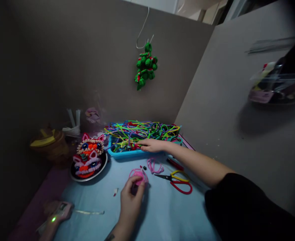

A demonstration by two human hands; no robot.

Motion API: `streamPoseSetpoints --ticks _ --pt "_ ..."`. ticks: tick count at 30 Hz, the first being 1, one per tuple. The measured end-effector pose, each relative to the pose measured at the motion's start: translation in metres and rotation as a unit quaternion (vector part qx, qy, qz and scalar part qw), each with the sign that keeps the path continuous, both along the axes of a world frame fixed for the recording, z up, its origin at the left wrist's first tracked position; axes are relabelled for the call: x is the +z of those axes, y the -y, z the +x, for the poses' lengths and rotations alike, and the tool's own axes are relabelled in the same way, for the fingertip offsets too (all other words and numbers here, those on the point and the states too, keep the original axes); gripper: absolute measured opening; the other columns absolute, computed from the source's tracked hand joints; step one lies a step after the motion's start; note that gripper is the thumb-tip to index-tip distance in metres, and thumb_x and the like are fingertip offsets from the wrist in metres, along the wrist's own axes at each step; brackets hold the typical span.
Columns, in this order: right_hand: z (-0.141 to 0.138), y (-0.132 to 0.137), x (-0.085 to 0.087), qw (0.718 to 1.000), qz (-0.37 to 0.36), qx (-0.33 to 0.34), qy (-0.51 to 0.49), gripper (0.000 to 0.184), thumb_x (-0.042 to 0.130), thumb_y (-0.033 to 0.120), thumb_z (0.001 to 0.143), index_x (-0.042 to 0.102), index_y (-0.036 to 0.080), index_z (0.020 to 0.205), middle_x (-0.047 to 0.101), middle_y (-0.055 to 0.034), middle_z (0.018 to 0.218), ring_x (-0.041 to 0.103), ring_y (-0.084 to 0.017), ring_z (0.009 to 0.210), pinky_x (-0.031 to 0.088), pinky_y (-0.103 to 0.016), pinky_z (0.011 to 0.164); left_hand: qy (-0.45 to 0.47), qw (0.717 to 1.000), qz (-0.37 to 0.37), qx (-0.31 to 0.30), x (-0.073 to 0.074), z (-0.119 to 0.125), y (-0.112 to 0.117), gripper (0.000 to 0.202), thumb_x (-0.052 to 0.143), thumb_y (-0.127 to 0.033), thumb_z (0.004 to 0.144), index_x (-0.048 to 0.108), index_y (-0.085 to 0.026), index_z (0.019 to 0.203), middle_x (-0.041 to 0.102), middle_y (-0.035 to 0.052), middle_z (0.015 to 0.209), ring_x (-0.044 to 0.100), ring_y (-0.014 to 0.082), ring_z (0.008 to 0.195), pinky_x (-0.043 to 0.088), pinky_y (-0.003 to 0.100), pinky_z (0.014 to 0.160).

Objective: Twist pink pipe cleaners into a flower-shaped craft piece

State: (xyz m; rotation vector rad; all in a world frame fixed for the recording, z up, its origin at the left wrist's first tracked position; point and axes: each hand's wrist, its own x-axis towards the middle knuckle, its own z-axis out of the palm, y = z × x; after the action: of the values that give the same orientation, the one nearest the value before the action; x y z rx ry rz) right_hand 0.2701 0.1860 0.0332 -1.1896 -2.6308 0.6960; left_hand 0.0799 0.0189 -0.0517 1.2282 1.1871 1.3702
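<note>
Head view. Your left hand (131,197): fingers closed on pink coil (138,174), low over the cloth (162,217). Your right hand (154,145): fingers stretched onto stems (142,131) in tray (122,153), grip unclear. Step: selecting a stem. Freeing one calls for a clean pinch, as they lie tangled. Scissors (177,180) near.

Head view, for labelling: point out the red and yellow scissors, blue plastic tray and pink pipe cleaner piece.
Red and yellow scissors (172,179), head view, the pivot.
Blue plastic tray (123,154), head view, front rim.
Pink pipe cleaner piece (137,174), head view, fuzzy top.
</note>
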Motion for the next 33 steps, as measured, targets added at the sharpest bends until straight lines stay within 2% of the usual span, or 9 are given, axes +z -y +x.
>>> streamPoseSetpoints --ticks 4,7,10,13,17,20,23,27,33 --pt "0.001 0.002 0.014 0.999 0.032 -0.005 -0.013 0.045 0.063 0.031 0.088 0.062 0.019 0.132 0.063 -0.0121 0.137 0.059 -0.025 0.125 0.045 -0.036 0.102 0.004 1.0 -0.012 0.003 0.0 -0.001 -0.001 0.028 0.072 -0.046 0.074 0.073 -0.019 0.084 0.073 0.0103 0.084 0.069 0.0256 0.081 0.057 0.04 0.078" --pt "-0.001 0.003 0.036 0.995 0.087 -0.021 -0.034 0.032 0.058 0.033 0.091 0.072 0.019 0.115 0.074 -0.0104 0.116 0.067 -0.025 0.108 0.048 -0.034 0.092 0.008 1.0 -0.017 0.001 -0.001 -0.001 -0.002 0.029 0.071 -0.046 0.074 0.073 -0.019 0.084 0.073 0.0105 0.085 0.069 0.0256 0.082 0.056 0.041 0.079" --pt "-0.004 -0.007 0.059 0.978 0.169 -0.079 -0.098 0.025 0.054 0.03 0.092 0.077 0.02 0.09 0.077 -0.0054 0.091 0.069 -0.02 0.088 0.048 -0.03 0.083 0.015 1.0 -0.019 0.001 -0.002 0.0 -0.003 0.028 0.072 -0.045 0.074 0.073 -0.019 0.084 0.073 0.0097 0.083 0.069 0.025 0.08 0.057 0.04 0.078" --pt "-0.009 -0.033 0.073 0.948 0.216 -0.175 -0.156 0.022 0.054 0.024 0.092 0.075 0.019 0.095 0.075 -0.0059 0.097 0.067 -0.02 0.094 0.047 -0.031 0.088 0.014 1.0 -0.016 0.007 -0.002 0.0 -0.002 0.028 0.073 -0.045 0.074 0.073 -0.019 0.084 0.073 0.0087 0.082 0.068 0.0244 0.078 0.057 0.039 0.077" --pt "-0.022 -0.074 0.063 0.963 0.147 -0.197 -0.107 0.028 0.057 0.008 0.084 0.073 0.014 0.106 0.075 -0.01 0.103 0.069 -0.02 0.094 0.05 -0.031 0.087 0.012 1.0 -0.02 0.012 -0.002 -0.001 -0.002 0.029 0.074 -0.046 0.072 0.073 -0.019 0.083 0.073 0.0082 0.08 0.068 0.0246 0.077 0.057 0.04 0.078" --pt "-0.033 -0.086 0.042 0.977 0.112 -0.171 -0.064 0.035 0.069 0.013 0.079 0.071 0.01 0.114 0.073 -0.0156 0.11 0.068 -0.024 0.096 0.052 -0.036 0.088 0.021 0.999 -0.025 0.015 -0.001 -0.001 -0.002 0.03 0.075 -0.047 0.071 0.073 -0.019 0.082 0.072 0.0081 0.079 0.068 0.0251 0.078 0.057 0.04 0.078" --pt "-0.042 -0.074 0.025 0.992 0.081 -0.096 -0.027 0.03 0.069 0.015 0.079 0.073 0.014 0.11 0.074 -0.0111 0.105 0.068 -0.022 0.092 0.052 -0.034 0.085 0.034 0.999 -0.027 0.012 0.0 0.0 -0.003 0.031 0.075 -0.048 0.07 0.073 -0.019 0.082 0.073 0.0091 0.082 0.069 0.0254 0.081 0.056 0.04 0.079" --pt "-0.04 -0.042 0.019 0.998 0.065 0.026 0.009 0.03 0.065 0.003 0.074 0.078 0.02 0.094 0.071 -0.0052 0.107 0.065 -0.019 0.096 0.048 -0.029 0.09 0.029 0.999 -0.024 0.009 0.002 0.001 -0.003 0.029 0.074 -0.046 0.072 0.074 -0.019 0.082 0.074 0.0098 0.085 0.069 0.0255 0.084 0.056 0.04 0.081" --pt "-0.013 -0.016 0.021 0.995 0.064 0.053 0.049 0.038 0.057 -0.001 0.07 0.076 0.018 0.097 0.072 -0.0085 0.101 0.063 -0.022 0.093 0.047 -0.032 0.087 0.038 0.999 -0.037 0.008 0.0 0.0 -0.002 0.031 0.076 -0.047 0.07 0.073 -0.018 0.082 0.073 0.009 0.08 0.069 0.0244 0.078 0.057 0.038 0.075"
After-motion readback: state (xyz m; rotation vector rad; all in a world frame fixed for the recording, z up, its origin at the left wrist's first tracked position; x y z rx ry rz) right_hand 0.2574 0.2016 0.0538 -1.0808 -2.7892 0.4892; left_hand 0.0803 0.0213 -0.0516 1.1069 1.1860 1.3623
